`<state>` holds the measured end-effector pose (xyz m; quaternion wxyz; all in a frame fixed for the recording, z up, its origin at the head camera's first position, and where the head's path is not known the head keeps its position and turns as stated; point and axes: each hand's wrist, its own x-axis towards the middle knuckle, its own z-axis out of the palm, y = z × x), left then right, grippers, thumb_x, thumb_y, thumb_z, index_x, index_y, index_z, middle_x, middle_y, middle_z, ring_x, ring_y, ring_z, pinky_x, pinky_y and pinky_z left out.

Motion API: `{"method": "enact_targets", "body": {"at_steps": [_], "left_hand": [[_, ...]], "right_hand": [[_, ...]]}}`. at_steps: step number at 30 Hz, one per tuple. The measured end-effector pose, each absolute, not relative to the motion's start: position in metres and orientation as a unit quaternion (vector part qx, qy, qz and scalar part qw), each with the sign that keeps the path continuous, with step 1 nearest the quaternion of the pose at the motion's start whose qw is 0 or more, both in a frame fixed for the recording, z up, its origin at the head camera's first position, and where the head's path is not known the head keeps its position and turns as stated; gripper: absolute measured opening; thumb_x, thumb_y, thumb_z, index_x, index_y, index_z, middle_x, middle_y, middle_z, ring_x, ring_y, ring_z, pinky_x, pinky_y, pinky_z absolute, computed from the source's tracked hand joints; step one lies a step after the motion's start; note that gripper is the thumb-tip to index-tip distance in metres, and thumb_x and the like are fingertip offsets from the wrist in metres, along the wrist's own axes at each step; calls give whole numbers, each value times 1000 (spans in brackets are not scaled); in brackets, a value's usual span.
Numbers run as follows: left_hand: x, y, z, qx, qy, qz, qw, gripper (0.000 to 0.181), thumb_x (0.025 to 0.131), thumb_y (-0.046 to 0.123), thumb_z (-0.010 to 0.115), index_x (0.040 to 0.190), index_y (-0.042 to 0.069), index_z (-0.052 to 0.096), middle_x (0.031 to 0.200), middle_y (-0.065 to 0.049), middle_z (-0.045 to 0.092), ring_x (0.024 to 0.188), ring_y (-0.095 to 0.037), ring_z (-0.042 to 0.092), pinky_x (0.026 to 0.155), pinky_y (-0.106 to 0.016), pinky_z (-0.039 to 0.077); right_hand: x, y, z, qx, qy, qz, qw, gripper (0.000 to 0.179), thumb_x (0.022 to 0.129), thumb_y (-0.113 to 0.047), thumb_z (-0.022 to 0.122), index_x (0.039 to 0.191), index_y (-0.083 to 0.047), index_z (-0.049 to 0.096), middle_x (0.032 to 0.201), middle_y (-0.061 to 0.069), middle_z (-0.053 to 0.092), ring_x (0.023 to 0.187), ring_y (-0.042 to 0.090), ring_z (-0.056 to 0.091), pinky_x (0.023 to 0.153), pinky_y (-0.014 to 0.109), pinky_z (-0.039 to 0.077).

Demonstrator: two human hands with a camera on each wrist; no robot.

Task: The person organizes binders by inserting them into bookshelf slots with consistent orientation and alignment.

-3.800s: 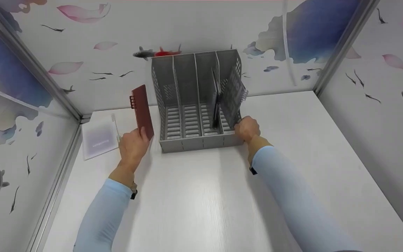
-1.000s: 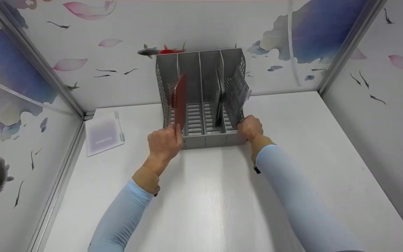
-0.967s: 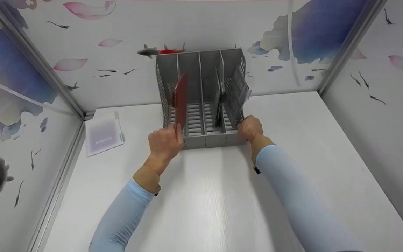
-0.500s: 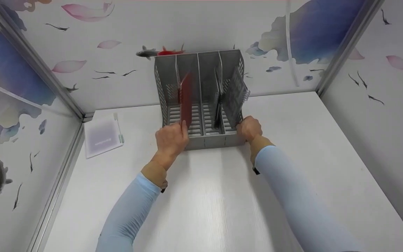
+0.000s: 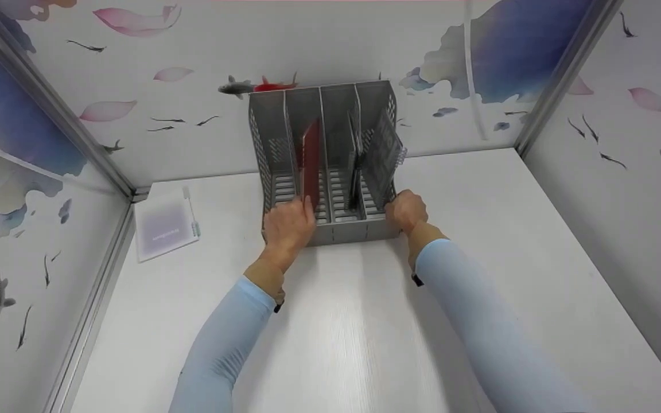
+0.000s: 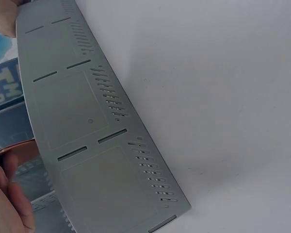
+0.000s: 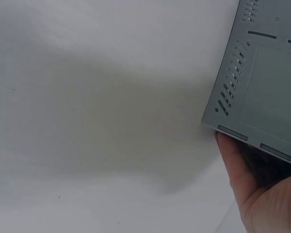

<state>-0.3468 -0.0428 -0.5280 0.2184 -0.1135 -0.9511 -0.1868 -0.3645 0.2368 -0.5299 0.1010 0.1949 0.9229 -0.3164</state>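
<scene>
In the head view, my left hand (image 5: 289, 226) pinches the near edge of a red-brown spiral notebook (image 5: 311, 163), which stands upright within the second compartment from the left of a grey file organizer (image 5: 349, 232). The left wrist view shows the notebook's edge (image 6: 20, 151) between thumb and fingers of that hand (image 6: 8, 194). My right hand (image 5: 407, 211) grips the organizer's right front corner; in the right wrist view the hand (image 7: 266, 199) lies against its side wall. Dark notebooks stand in the third compartment, and a grey spiral notebook (image 5: 382, 160) leans in the rightmost one.
A pale lavender notebook (image 5: 164, 221) lies flat on the white table (image 5: 330, 332) at the left, with a clear strip along its right edge. Decorated panels (image 5: 330, 40) enclose the table at the back and both sides. The organizer stands close to the back panel.
From left of the organizer, my left hand has carried the red-brown notebook right, over the first compartment and into the second. My right hand keeps its hold on the corner.
</scene>
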Motion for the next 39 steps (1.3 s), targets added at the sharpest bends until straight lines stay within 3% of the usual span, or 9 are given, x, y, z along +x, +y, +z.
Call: {"method": "enact_targets", "body": {"at_steps": [4, 11, 18, 26, 32, 39], "left_hand": [[-351, -40, -531, -100, -956, -195, 193, 54, 118, 36, 47, 81, 5, 72, 65, -10, 68, 57, -19, 45, 51, -38, 32], [-357, -33, -532, -93, -956, -215, 174, 51, 119, 35, 48, 91, 4, 76, 68, -9, 68, 59, -18, 45, 52, -35, 32], [-361, -28, -530, -82, -959, -225, 149, 48, 120, 35, 47, 100, 3, 77, 78, -11, 75, 62, -20, 55, 55, -40, 48], [-366, -28, -529, -64, -959, -238, 141, 45, 118, 34, 52, 103, 3, 80, 92, -17, 81, 78, -36, 79, 66, -52, 62], [-368, -26, -530, -65, -964, -232, 116, 39, 117, 31, 57, 109, 2, 81, 97, -17, 80, 87, -37, 80, 74, -55, 64], [-374, -19, -529, -88, -970, -205, 97, 36, 117, 28, 59, 105, 4, 82, 96, -14, 81, 87, -33, 79, 76, -52, 63]], "right_hand": [[-366, 236, -530, 197, 922, -317, 100, 32, 107, -23, 57, 125, 0, 72, 128, 18, 78, 108, 34, 69, 99, 50, 61], [-367, 236, -532, 204, 919, -321, 102, 33, 108, -23, 57, 127, 0, 71, 127, 18, 78, 106, 34, 71, 92, 47, 62], [-367, 236, -532, 211, 915, -327, 110, 37, 109, -23, 56, 133, 1, 69, 130, 19, 77, 107, 34, 71, 94, 47, 62], [-365, 235, -531, 200, 922, -317, 102, 38, 108, -25, 57, 132, 2, 70, 130, 20, 77, 109, 35, 71, 100, 51, 61], [-366, 235, -532, 203, 921, -318, 97, 39, 107, -25, 58, 132, 2, 70, 131, 20, 77, 111, 36, 70, 104, 53, 60], [-368, 236, -532, 206, 921, -316, 99, 41, 107, -24, 58, 136, 3, 69, 135, 21, 76, 113, 36, 69, 106, 54, 60]]}}
